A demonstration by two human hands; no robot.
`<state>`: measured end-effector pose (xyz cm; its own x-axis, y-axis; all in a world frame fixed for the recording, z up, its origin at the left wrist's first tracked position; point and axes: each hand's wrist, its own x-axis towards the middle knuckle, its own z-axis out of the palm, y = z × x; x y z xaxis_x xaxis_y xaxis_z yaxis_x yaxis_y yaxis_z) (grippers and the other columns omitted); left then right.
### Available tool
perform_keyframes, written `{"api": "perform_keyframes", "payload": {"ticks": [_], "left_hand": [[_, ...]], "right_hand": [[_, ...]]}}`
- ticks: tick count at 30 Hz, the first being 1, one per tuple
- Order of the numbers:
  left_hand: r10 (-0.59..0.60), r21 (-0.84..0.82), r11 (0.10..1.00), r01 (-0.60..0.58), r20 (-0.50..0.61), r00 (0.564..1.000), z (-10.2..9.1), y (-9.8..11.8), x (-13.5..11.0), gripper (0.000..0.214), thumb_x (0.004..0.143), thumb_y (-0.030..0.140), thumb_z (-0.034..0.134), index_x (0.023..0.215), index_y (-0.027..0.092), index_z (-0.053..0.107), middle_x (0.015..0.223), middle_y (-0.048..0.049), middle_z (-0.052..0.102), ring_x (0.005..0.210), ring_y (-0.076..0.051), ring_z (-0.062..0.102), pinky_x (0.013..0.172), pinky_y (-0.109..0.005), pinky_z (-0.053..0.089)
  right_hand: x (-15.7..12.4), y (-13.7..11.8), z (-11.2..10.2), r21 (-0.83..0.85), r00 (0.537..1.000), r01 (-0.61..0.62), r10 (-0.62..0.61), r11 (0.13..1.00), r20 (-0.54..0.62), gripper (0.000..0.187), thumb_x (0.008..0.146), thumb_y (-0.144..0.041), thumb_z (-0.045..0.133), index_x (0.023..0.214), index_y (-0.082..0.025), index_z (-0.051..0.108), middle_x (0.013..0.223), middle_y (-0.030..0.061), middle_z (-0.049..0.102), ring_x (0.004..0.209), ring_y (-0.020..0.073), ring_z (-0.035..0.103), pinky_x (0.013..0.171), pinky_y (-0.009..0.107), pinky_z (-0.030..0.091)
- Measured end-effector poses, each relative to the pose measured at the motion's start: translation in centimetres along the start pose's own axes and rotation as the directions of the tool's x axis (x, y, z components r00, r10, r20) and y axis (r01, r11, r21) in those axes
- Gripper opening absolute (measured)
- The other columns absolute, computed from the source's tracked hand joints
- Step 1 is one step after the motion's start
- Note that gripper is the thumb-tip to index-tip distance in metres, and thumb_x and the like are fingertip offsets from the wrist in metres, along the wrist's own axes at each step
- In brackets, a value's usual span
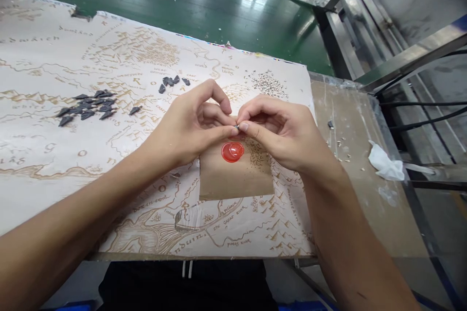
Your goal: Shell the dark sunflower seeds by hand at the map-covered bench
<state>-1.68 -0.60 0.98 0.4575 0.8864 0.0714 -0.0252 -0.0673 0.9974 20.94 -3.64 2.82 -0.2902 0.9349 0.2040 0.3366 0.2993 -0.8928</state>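
Pinching a tiny dark part (237,127) between the fingers of our left hand (188,124) and right hand (290,129), we are holding it over the far part of a brown card (237,184), just beyond a glossy red disc (232,152). Both sets of fingers are grasping it at the tips and covering most of it, so we are not making out its shape. We are judging it very light, probably stiff, and prone to slipping away; whether it is fragile, we cannot tell. Opposite ends are likely offering the surest hold, with thumb and forefinger pressing gently. Fine brown grains (257,157) are lying nearby, while dark pointed pieces (85,106) are resting leftward on the map-printed sheet (219,233).
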Motion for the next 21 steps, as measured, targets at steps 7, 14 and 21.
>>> {"api": "perform_keyframes", "payload": {"ticks": [7, 14, 21], "left_hand": [[-0.025, -0.016, 1.000, 0.025, -0.008, 1.000, 0.0, 0.1, 0.0, 0.053, 0.077, 0.047, 0.106, 0.099, 0.025, 0.063, 0.087, -0.0018, 0.085, 0.095, -0.032, 0.089, 0.083, -0.043, 0.074], [-0.003, -0.035, 0.999, 0.003, -0.016, 1.000, 0.0, 0.4, 0.0, 0.055, 0.079, 0.047, 0.106, 0.102, 0.025, 0.061, 0.090, -0.0019, 0.084, 0.098, -0.029, 0.090, 0.088, -0.041, 0.075], [0.060, 0.026, 0.998, -0.060, -0.030, 0.998, -0.5, 0.1, 0.3, 0.040, 0.086, 0.036, 0.103, 0.106, 0.024, 0.071, 0.096, -0.0031, 0.085, 0.096, -0.024, 0.088, 0.089, -0.036, 0.073]], "right_hand": [[0.0, 0.1, 0.0, -0.012, 1.000, 0.015, -0.014, 1.000, 0.007, 0.007, 0.101, -0.030, 0.084, 0.096, -0.026, 0.081, 0.102, 0.0047, 0.080, 0.097, 0.0248, 0.075, 0.089, 0.041, 0.065], [0.2, -0.1, 0.1, 0.094, 0.998, -0.036, 0.041, 0.995, -0.047, 0.015, 0.100, -0.038, 0.088, 0.097, -0.025, 0.081, 0.101, 0.0056, 0.082, 0.096, 0.0249, 0.079, 0.090, 0.043, 0.071], [0.6, 1.0, -1.4, 0.087, 0.958, -0.018, 0.042, 0.996, -0.283, 0.010, 0.100, -0.032, 0.085, 0.098, -0.023, 0.083, 0.098, 0.0061, 0.084, 0.094, 0.0241, 0.081, 0.089, 0.043, 0.070]]}}
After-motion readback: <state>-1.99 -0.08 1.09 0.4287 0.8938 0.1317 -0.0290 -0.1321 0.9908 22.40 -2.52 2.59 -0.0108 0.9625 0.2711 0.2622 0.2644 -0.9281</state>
